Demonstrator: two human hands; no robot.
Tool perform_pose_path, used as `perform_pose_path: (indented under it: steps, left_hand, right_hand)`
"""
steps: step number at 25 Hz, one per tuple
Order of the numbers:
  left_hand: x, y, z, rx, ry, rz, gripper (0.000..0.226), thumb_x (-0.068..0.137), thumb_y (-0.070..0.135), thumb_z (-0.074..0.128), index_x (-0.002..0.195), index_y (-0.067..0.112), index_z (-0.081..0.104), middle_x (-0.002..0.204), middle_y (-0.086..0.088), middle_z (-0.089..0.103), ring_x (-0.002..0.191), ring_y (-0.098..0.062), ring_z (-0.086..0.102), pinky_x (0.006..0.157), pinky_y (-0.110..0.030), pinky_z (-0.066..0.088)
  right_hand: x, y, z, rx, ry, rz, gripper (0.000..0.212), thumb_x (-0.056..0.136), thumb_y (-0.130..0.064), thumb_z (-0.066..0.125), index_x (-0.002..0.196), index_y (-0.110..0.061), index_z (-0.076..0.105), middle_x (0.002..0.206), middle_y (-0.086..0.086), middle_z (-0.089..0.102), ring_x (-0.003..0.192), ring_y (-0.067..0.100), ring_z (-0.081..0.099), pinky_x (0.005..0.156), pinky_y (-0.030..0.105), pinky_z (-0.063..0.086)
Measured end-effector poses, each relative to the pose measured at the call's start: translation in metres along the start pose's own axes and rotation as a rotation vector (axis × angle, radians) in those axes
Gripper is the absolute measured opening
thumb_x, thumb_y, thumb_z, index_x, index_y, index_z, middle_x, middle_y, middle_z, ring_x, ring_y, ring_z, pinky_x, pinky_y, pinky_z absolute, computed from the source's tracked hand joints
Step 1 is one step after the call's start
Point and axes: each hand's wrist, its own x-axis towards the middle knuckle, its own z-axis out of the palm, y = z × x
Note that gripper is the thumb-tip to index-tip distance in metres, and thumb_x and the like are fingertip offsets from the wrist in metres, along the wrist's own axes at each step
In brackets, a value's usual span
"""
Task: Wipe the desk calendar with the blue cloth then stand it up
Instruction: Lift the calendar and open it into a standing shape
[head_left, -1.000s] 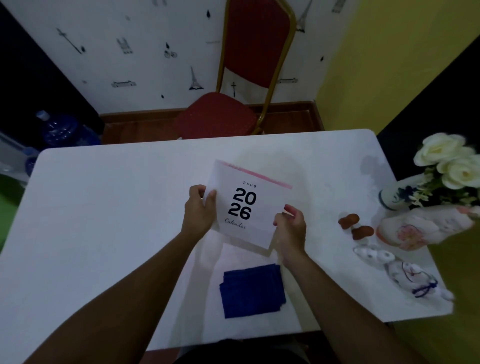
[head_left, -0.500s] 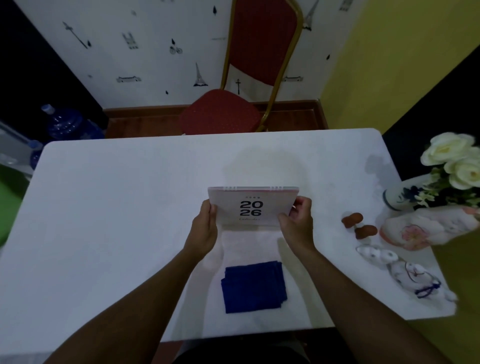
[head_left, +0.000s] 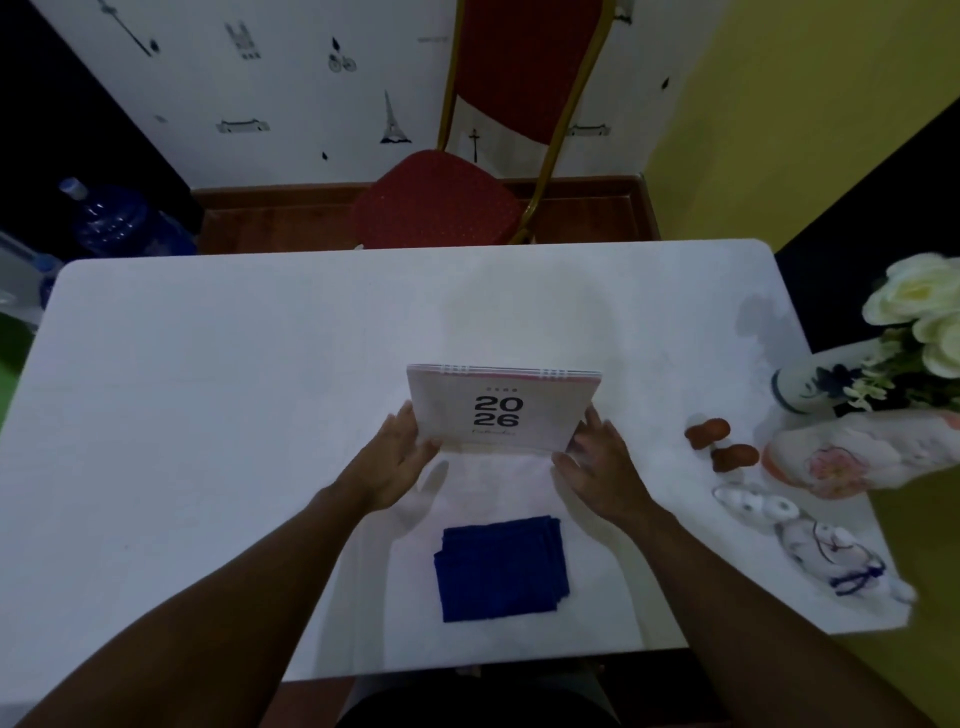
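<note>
Hands now loosened, left hand (head_left: 400, 457) and right hand (head_left: 597, 462) spread beside upright desk calendar (head_left: 501, 410), cover nearward, long axis left-right.

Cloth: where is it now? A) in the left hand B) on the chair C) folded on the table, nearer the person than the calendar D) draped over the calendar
C: the cloth lies folded on the table, in neither hand, with the calendar standing beyond it.

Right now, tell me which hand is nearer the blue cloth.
Right, narrowly. The right hand sits just above the blue cloth's far right corner; the left hand is up and left of it. Both flank the calendar.
</note>
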Motion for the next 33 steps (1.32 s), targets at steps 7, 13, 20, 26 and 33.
perform_pose_path:
  steps: [7,13,20,26,33]
  left_hand:
    - [0.002,-0.021,-0.01,0.699,-0.127,-0.005,0.066,0.106,0.039,0.027,0.167,0.024,0.006,0.176,-0.001,0.004,0.163,-0.029,-0.008,0.132,-0.047,-0.004]
    - [0.0,-0.017,-0.005,0.79,-0.07,-0.006,0.066,0.107,0.039,0.024,0.167,0.021,0.004,0.177,-0.006,0.001,0.164,-0.029,-0.004,0.133,-0.049,0.002]
    - [-0.005,-0.011,0.003,0.771,-0.084,-0.126,0.07,0.107,0.041,0.025,0.166,0.022,-0.007,0.176,-0.003,-0.01,0.163,-0.027,-0.01,0.133,-0.05,0.006]
    - [-0.007,-0.002,-0.015,0.615,-0.12,-0.136,0.081,0.106,0.029,0.042,0.166,0.02,-0.011,0.175,-0.004,-0.013,0.163,-0.027,-0.011,0.133,-0.046,0.008]
    - [-0.024,0.028,-0.016,0.076,0.149,-0.162,0.09,0.102,0.029,0.059,0.167,0.029,-0.003,0.177,0.005,0.006,0.163,-0.02,0.013,0.129,-0.047,0.022]
  right_hand:
    - [0.003,0.03,-0.007,-0.509,-0.083,-0.168,0.059,0.106,-0.043,0.02,0.162,-0.025,0.03,0.17,-0.009,0.01,0.16,0.027,0.006,0.129,0.052,0.007]
    - [0.0,0.029,-0.001,-0.512,-0.071,-0.13,0.063,0.106,-0.047,0.007,0.165,-0.025,0.014,0.174,-0.005,0.007,0.16,0.022,0.0,0.128,0.044,-0.004]
    - [0.0,0.028,0.006,-0.478,-0.052,-0.084,0.058,0.107,-0.031,0.026,0.164,-0.023,0.021,0.173,-0.003,0.011,0.16,0.026,0.003,0.129,0.051,0.001]
    - [0.0,0.018,-0.003,-0.218,-0.051,-0.023,0.055,0.103,-0.013,0.049,0.157,-0.022,0.04,0.171,-0.006,0.022,0.16,0.025,0.004,0.127,0.047,-0.003]
    - [-0.006,-0.028,-0.011,0.265,0.163,0.299,0.054,0.103,-0.032,0.057,0.154,-0.036,0.041,0.151,0.0,0.056,0.122,0.021,0.062,0.07,0.012,0.049]
